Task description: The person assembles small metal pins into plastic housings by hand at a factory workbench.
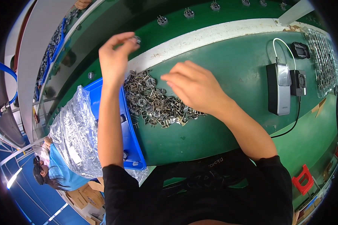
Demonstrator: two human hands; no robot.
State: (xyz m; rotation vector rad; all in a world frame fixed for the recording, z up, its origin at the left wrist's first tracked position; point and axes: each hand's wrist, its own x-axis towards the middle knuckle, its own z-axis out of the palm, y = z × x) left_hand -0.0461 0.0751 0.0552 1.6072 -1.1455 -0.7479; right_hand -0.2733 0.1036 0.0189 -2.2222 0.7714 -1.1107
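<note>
Two hands over a heap of small metal parts on a green bench

The green bench (229, 67) carries a blue bin (133, 144) beside the heap of metal parts (154, 101). The right hand (193, 86) hovers over the heap, fingers loosely curled, grasping nothing visible. The left hand (114, 56), raised, pinches a small metal part (137, 38) at its fingertips.

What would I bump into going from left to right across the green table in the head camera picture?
Crinkly plastic bag → blue bin → pile of small metal parts → grey box-shaped device → small black device → clear tray of metal parts.
</note>
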